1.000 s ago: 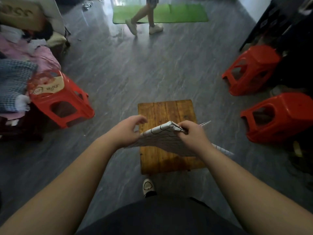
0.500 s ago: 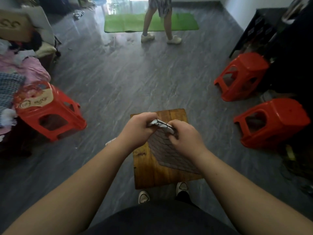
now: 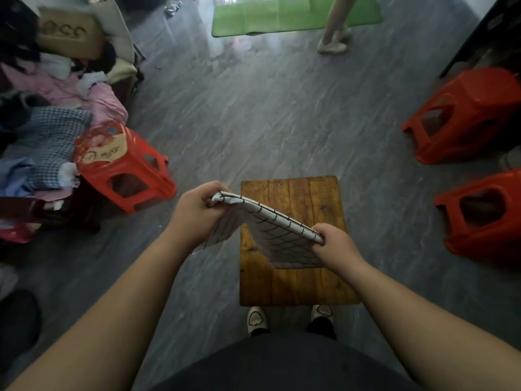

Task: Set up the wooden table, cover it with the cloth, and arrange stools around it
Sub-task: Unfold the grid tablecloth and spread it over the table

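Person stands at the near end of a low wooden desk (image 3: 293, 280), shoe tips just under its near edge. Both hands are up w/ the cloth (image 3: 277, 235) between them, white w/ a thin black grid, partly folded. Left hand (image 3: 197, 213) is curled tight round one corner, off the desk's left side over the floor; right hand (image 3: 332, 241) grips the opposite corner, above the desk's right half. The top edge runs taut btwn the two hands, slanting down toward the right; the rest hangs below, in the air above the boards, not spread, and whether its lower edge touches the wood I can't tell. Three red plastic stools stand well apart from the desk: one stool (image 3: 127, 167) to the left, w/ a printed label on its seat, tucked against a heap of clothes (image 3: 53, 131) (pink, checked, blue); a second stool (image 3: 465, 114) far right; a third stool (image 3: 482, 215) nearer on the right. Floor is grey, streaky. At the far end lies a green mat (image 3: 267, 15), and another person's leg and pale shoe (image 3: 332, 46) show just beside it.
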The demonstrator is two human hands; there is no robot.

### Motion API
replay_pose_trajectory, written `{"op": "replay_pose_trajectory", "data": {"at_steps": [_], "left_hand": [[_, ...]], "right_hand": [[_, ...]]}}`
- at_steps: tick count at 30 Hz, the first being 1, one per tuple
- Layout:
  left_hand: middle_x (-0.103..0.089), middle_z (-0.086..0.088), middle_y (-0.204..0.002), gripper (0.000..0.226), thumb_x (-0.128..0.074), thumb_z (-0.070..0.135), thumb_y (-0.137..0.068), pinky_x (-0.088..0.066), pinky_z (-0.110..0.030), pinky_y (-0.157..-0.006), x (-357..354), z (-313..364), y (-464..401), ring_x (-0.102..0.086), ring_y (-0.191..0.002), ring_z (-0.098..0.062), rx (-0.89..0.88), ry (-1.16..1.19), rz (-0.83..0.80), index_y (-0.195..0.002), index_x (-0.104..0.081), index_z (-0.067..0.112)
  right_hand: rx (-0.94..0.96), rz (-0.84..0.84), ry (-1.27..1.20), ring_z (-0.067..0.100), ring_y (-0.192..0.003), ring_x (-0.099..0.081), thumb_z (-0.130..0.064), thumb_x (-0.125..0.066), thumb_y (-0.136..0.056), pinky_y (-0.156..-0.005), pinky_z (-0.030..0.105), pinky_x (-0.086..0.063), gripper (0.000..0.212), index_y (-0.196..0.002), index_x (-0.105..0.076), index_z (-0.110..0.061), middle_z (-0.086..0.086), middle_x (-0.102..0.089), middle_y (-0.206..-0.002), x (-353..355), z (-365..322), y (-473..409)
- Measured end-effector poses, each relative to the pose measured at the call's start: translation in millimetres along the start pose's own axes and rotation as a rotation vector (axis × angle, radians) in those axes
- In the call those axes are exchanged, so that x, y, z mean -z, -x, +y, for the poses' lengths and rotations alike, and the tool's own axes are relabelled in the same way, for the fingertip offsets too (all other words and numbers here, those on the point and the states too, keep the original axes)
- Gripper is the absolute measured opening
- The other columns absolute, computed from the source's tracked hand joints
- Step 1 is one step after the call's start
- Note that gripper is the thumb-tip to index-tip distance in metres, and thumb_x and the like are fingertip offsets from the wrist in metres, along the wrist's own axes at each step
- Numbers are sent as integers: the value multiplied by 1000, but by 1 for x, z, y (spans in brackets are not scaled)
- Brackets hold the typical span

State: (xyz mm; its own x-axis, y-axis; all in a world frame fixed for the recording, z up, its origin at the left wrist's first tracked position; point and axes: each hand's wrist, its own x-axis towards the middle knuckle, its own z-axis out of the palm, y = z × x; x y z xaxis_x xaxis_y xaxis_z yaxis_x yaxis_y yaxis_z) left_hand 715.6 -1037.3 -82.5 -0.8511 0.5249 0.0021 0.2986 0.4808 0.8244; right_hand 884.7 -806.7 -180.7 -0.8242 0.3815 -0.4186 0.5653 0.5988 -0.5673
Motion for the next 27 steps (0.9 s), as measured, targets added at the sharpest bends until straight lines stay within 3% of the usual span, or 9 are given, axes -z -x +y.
{"op": "replay_pose_trajectory", "data": {"at_steps": [4,9,14,16,18,22,27], "left_hand": [[-66,9,-71,15,-70,6,-81,-42,-23,-63,13,-28,-7,-54,-65,0,137,-152,36,-79,-66,20],[-66,3,-111,36,-61,2,-80,-46,-29,-91,19,-56,-12,-62,-104,-17,236,-315,-92,-106,-63,27],[-57,3,-135,54,-77,22,-82,-39,-34,-111,-12,-33,-15,-50,-129,-16,27,-405,-406,-132,-56,24],[-54,3,-139,69,-81,32,-78,-37,-36,-113,-36,-19,-15,-47,-131,-16,-98,-403,-482,-139,-50,25],[-60,4,-131,66,-79,36,-76,-43,-39,-106,-59,-11,-16,-53,-123,-18,-202,-419,-465,-135,-50,28],[-65,6,-97,21,-67,27,-79,-51,-42,-78,-75,-4,-21,-63,-95,-23,-291,-440,-300,-98,-56,28],[-61,4,-85,20,-66,13,-73,-49,-41,-68,-68,-15,-27,-61,-84,-26,-370,-375,-229,-91,-61,22]], "right_hand": [[61,79,24,17,-87,-58,-18,-60,-86,-75,38,-50,12,-90,-63,-29,-11,-59,-89,11,-6,-13],[167,172,269,22,-83,-59,-21,-57,-87,-72,37,-48,11,-92,-65,-27,-11,-58,-89,22,-26,-18],[262,289,410,28,-79,-59,-16,-59,-80,-65,33,-32,8,-85,-64,-18,-3,-60,-84,21,-58,-14],[316,344,440,28,-76,-60,-16,-62,-76,-62,35,-34,5,-81,-64,-18,-2,-60,-79,21,-73,-10],[355,400,455,29,-73,-61,-16,-66,-73,-61,37,-40,10,-82,-65,-19,0,-61,-77,19,-86,-5],[419,527,455,27,-73,-63,-15,-70,-73,-63,36,-44,19,-90,-68,-21,-2,-63,-78,18,-97,4],[336,512,456,24,-88,-63,-19,-67,-75,-80,41,-45,39,-112,-61,-25,-5,-68,-95,22,-91,13]]}}
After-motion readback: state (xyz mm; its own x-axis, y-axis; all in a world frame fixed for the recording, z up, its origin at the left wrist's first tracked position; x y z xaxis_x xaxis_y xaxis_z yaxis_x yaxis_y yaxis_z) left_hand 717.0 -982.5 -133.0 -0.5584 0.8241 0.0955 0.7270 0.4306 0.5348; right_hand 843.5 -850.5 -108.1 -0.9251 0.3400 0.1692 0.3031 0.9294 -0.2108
